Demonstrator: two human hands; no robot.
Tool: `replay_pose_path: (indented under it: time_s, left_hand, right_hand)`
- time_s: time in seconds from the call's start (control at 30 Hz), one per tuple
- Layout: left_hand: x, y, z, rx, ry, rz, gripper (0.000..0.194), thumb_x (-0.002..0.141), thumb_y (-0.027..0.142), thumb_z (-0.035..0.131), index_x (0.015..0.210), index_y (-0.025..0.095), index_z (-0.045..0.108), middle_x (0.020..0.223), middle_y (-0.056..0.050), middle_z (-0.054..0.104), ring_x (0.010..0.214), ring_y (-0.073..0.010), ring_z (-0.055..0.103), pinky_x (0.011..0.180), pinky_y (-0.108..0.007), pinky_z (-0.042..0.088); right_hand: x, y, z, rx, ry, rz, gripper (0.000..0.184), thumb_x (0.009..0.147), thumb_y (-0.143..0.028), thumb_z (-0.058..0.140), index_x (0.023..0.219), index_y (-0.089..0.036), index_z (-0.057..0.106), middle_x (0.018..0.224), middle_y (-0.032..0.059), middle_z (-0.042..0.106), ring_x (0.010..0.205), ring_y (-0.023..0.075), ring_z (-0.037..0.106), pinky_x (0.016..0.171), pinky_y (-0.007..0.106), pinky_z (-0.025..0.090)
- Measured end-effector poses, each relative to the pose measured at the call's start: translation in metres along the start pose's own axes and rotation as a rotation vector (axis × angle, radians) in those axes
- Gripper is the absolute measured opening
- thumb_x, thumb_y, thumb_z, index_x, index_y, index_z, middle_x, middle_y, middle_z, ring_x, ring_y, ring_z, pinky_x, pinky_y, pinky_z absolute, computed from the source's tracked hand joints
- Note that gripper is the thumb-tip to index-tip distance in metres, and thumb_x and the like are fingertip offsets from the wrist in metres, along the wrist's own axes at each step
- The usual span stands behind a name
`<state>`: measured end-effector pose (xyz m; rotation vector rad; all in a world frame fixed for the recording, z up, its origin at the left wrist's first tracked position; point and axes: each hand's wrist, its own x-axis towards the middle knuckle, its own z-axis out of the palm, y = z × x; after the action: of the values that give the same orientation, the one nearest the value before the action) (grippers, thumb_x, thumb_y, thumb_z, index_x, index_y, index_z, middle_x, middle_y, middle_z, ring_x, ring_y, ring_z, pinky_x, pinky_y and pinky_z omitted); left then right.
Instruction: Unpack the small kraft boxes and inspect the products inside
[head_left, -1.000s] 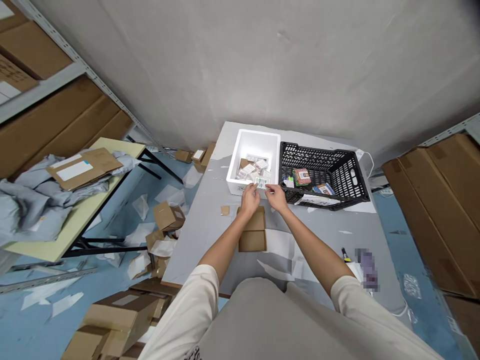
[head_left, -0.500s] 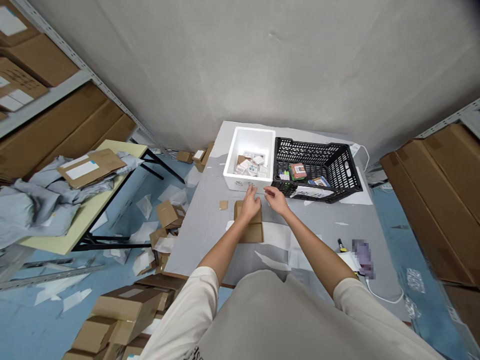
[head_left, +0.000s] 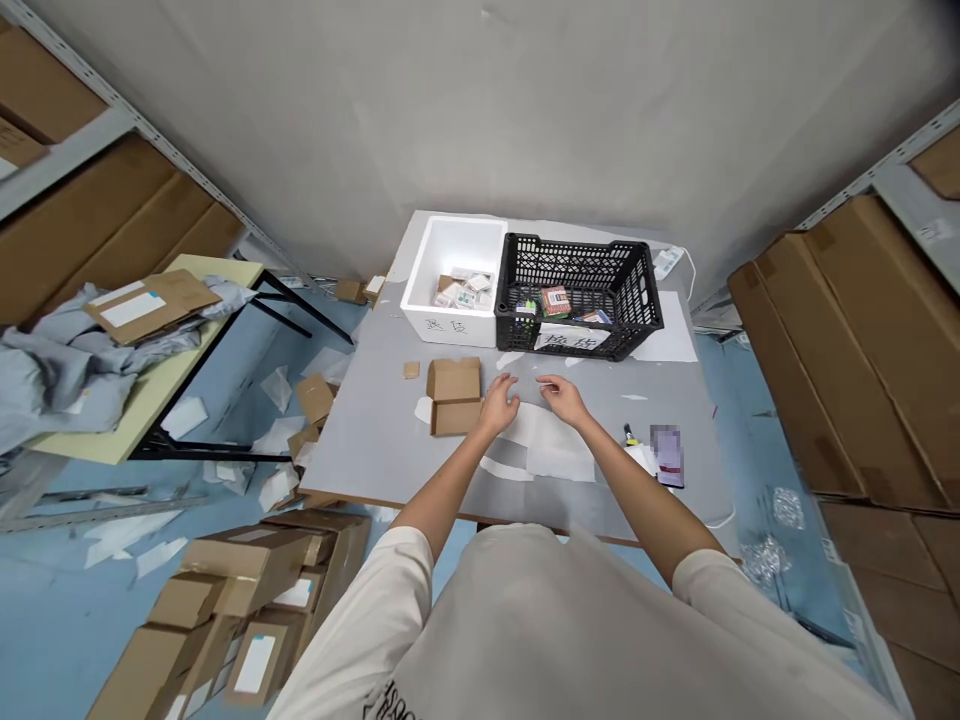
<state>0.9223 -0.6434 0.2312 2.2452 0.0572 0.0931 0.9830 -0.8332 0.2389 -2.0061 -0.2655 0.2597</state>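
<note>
My left hand (head_left: 498, 403) is over the grey table, fingers apart and holding nothing, just right of an open brown cardboard box (head_left: 454, 385). A short gap away, my right hand (head_left: 562, 398) is likewise open with nothing in it. Beyond the hands stands a white foam box (head_left: 450, 326) with several small clear packets (head_left: 466, 292) inside. Touching its right side is a black plastic crate (head_left: 581, 245), which holds a pink-and-white pack (head_left: 555, 301) and other small packs. A small brown piece (head_left: 411, 370) lies left of the cardboard box.
White paper (head_left: 559, 450) lies on the table (head_left: 375, 440) near my right forearm. A phone (head_left: 667, 455) lies farther right. At left, a yellowish table (head_left: 90, 435) carries grey mailing bags (head_left: 97, 390). Cardboard boxes (head_left: 232, 575) crowd the floor at lower left; large cartons (head_left: 832, 350) stand at right.
One second ago both hands held a small packet with green items over the foam box; it now lies inside. The hands have drawn back toward me, and the view has turned right.
</note>
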Motion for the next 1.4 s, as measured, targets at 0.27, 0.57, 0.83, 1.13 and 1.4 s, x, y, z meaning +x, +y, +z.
replay_pose_path:
  time_s: [0.27,0.57,0.83,1.13,1.4]
  left_hand:
    - [-0.066,0.022,0.087,0.057,-0.14,0.027,0.039,0.086,0.014,0.054,0.124,0.021,0.061,0.134,-0.008,0.059,0.129,-0.0239,0.053,0.113,-0.047,0.042]
    - [-0.096,0.012,0.138,0.293,-0.39,0.099,0.039,0.086,0.016,0.054,0.124,0.02,0.06,0.134,-0.01,0.059,0.127,-0.0263,0.053,0.11,-0.046,0.041]
    - [-0.087,0.0,0.165,0.602,-0.447,-0.035,0.046,0.089,0.015,0.053,0.134,0.02,0.046,0.137,-0.013,0.052,0.123,-0.0283,0.05,0.099,-0.042,0.042]
    - [-0.089,-0.002,0.169,0.65,-0.479,-0.051,0.025,0.094,0.013,0.043,0.113,0.018,0.058,0.115,-0.012,0.06,0.11,-0.0262,0.054,0.095,-0.042,0.036]
    - [-0.083,-0.007,0.112,0.553,-0.324,-0.059,0.02,0.097,0.02,0.044,0.103,0.021,0.064,0.105,-0.01,0.064,0.1,-0.0246,0.058,0.089,-0.039,0.038]
  right_hand:
    - [-0.075,0.091,-0.047,-0.039,-0.103,0.147,0.038,0.08,-0.018,0.057,0.116,-0.021,0.067,0.119,0.0071,0.069,0.093,0.0175,0.068,0.093,0.036,0.054]
    - [-0.123,0.144,-0.046,-0.421,-0.214,0.122,0.048,0.081,-0.018,0.061,0.129,-0.022,0.058,0.132,0.0096,0.057,0.118,0.0245,0.056,0.102,0.039,0.045]
    - [-0.133,0.162,-0.026,-0.758,-0.268,0.203,0.059,0.089,-0.028,0.059,0.144,-0.021,0.041,0.142,0.0147,0.046,0.126,0.0314,0.043,0.1,0.041,0.037]
    - [-0.137,0.161,-0.012,-0.821,-0.239,0.097,0.036,0.092,-0.022,0.052,0.128,-0.021,0.057,0.119,0.0133,0.059,0.114,0.0286,0.048,0.099,0.04,0.03]
    - [-0.111,0.125,0.004,-0.774,-0.173,0.023,0.02,0.093,-0.024,0.052,0.101,-0.022,0.071,0.107,0.0098,0.06,0.106,0.0259,0.051,0.092,0.038,0.032]
